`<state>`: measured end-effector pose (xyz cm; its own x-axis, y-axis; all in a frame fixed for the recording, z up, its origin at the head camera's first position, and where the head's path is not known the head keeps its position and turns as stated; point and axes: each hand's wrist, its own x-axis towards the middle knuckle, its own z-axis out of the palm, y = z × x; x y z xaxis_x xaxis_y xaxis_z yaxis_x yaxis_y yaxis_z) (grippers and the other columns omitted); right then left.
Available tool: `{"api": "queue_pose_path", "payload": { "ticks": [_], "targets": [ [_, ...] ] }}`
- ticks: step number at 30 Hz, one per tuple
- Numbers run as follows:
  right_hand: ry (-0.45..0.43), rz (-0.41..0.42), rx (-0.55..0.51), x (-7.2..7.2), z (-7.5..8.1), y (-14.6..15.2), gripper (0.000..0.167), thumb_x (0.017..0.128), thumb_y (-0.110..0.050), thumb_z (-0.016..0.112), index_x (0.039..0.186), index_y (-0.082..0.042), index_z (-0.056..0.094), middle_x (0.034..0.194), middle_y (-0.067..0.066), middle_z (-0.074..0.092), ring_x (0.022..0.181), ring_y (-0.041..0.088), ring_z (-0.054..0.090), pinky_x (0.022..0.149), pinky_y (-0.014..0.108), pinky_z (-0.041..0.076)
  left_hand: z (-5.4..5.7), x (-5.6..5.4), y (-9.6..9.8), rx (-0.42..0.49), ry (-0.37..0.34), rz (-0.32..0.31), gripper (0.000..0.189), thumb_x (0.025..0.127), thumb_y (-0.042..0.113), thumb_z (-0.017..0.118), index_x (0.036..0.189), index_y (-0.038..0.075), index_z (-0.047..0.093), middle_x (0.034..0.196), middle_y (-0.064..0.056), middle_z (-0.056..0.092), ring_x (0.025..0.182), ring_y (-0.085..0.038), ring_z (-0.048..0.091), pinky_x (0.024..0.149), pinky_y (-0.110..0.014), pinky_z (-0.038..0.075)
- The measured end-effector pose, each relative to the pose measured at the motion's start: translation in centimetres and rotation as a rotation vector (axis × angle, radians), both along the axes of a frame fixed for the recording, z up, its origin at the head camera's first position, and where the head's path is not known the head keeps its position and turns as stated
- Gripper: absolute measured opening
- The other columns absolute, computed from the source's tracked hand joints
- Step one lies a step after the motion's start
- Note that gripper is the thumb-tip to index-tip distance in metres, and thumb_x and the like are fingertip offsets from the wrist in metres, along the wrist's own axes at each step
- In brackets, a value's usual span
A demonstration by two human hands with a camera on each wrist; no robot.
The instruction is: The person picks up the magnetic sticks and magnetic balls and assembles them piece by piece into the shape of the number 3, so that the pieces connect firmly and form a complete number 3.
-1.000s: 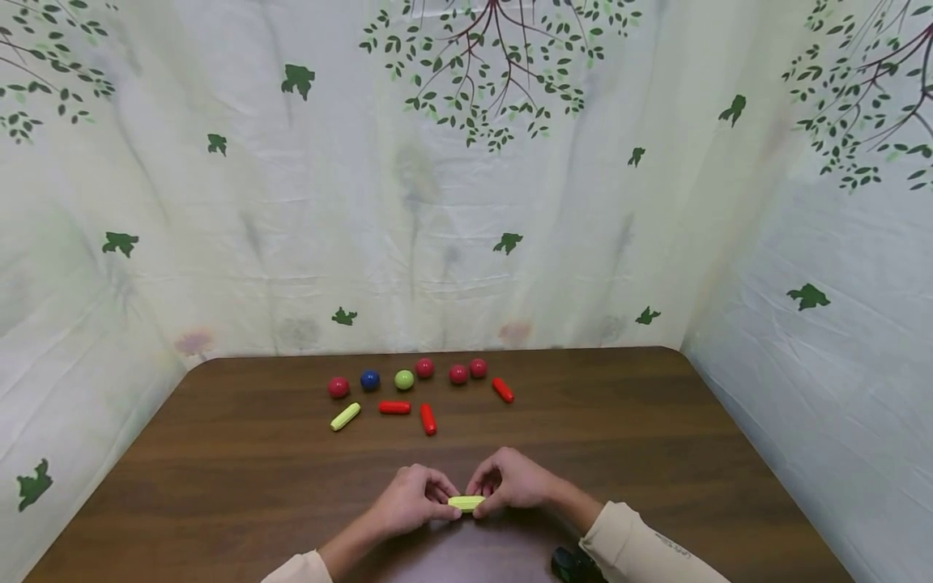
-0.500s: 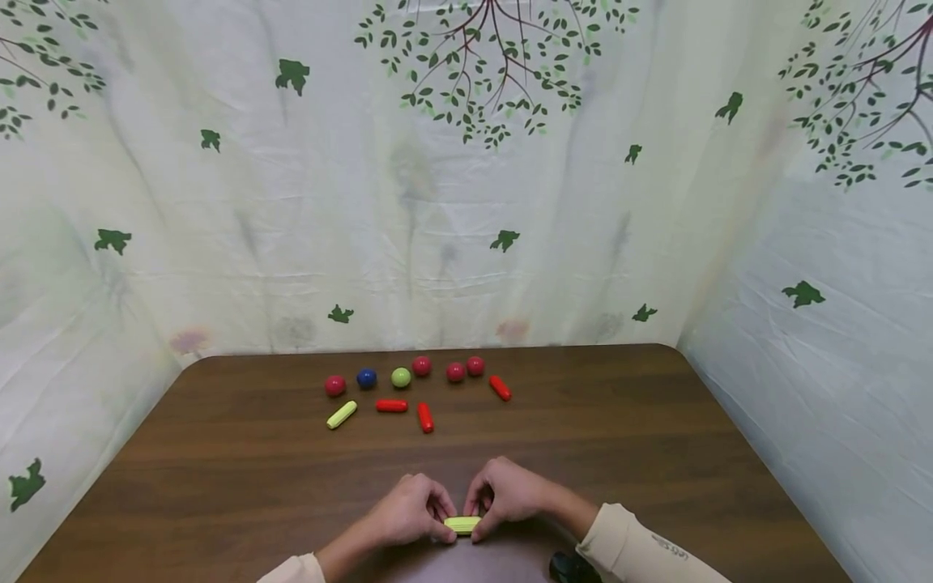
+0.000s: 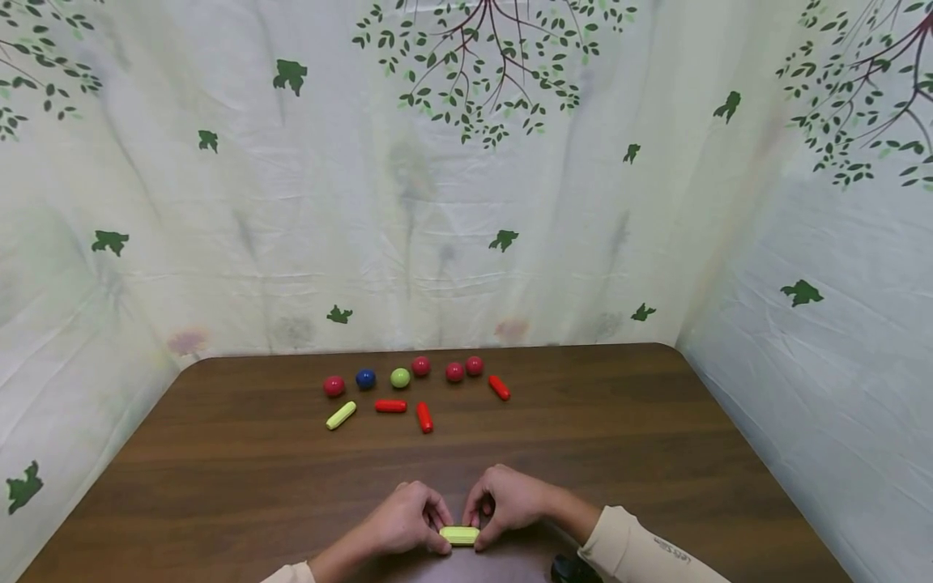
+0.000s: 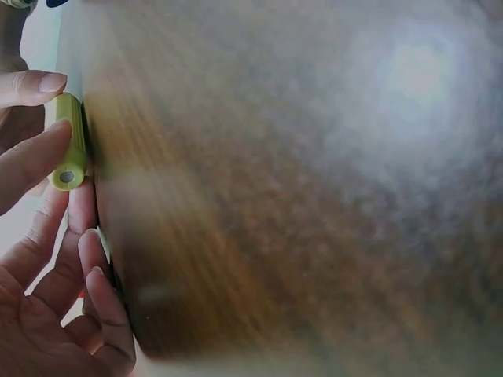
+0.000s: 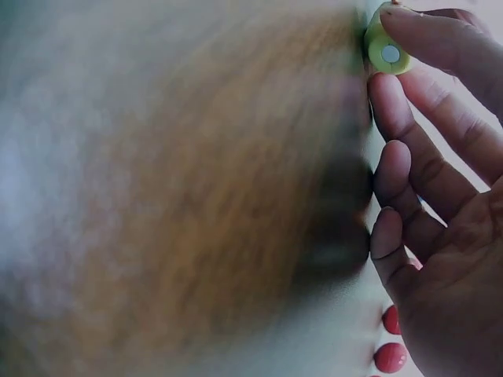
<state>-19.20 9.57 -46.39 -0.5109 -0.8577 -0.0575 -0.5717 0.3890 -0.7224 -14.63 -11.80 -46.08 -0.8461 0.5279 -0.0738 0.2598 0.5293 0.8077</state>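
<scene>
A yellow-green ridged stick (image 3: 459, 535) lies crosswise at the near middle of the table, low over the wood. My left hand (image 3: 410, 518) pinches its left end between thumb and fingers. At the right end my right hand (image 3: 513, 504) pinches it the same way. In the left wrist view the stick (image 4: 67, 141) shows a round grey disc in its end face, with the thumb (image 4: 35, 165) along its side. The right wrist view shows a pale disc in the other end of the stick (image 5: 387, 49). The remaining fingers of both hands curve near the table.
Farther back on the brown table (image 3: 619, 453) are several red balls (image 3: 334, 386), a blue ball (image 3: 365, 378) and a green ball (image 3: 400, 378). Before them lie red sticks (image 3: 390, 406) and a second yellow-green stick (image 3: 341, 415). A black object (image 3: 572, 569) sits by the right sleeve.
Both hands have moved a little toward the near edge and slightly left, with the yellow-green stick between them. The things farther back lie as before.
</scene>
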Motion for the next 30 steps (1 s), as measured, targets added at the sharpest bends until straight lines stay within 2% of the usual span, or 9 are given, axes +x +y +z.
{"api": "queue_pose_path", "payload": {
  "ticks": [8, 23, 30],
  "targets": [
    [0.003, 0.009, -0.005, -0.02, 0.1, 0.13, 0.015, 0.071, -0.014, 0.085, 0.083, -0.013, 0.076, 0.074, -0.016, 0.065, 0.064, -0.007, 0.046, 0.057, 0.012, 0.04, -0.33, 0.11, -0.05, -0.008, 0.025, 0.016, 0.018, 0.062, 0.01, 0.088, 0.072, 0.015, 0.073, 0.062, 0.012, 0.061, 0.057, 0.0, 0.051, 0.053, -0.019, 0.041],
    [0.028, 0.042, -0.005, -0.4, -0.22, 0.39, 0.02, 0.071, -0.015, 0.085, 0.088, -0.015, 0.075, 0.079, -0.02, 0.062, 0.069, -0.008, 0.047, 0.062, 0.012, 0.043, -0.52, 0.09, -0.1, -0.009, 0.02, 0.055, 0.018, 0.061, 0.011, 0.088, 0.072, 0.016, 0.074, 0.062, 0.012, 0.06, 0.056, -0.001, 0.049, 0.052, -0.019, 0.039],
    [-0.017, 0.036, -0.025, -0.65, -0.23, 0.76, 0.022, 0.072, -0.013, 0.084, 0.092, -0.013, 0.074, 0.082, -0.017, 0.063, 0.072, -0.007, 0.051, 0.066, 0.015, 0.047, -0.74, 0.26, -0.02, -0.016, 0.03, 0.059, 0.018, 0.061, 0.013, 0.088, 0.071, 0.017, 0.073, 0.06, 0.015, 0.058, 0.055, 0.0, 0.048, 0.052, -0.02, 0.039]
  ]
}}
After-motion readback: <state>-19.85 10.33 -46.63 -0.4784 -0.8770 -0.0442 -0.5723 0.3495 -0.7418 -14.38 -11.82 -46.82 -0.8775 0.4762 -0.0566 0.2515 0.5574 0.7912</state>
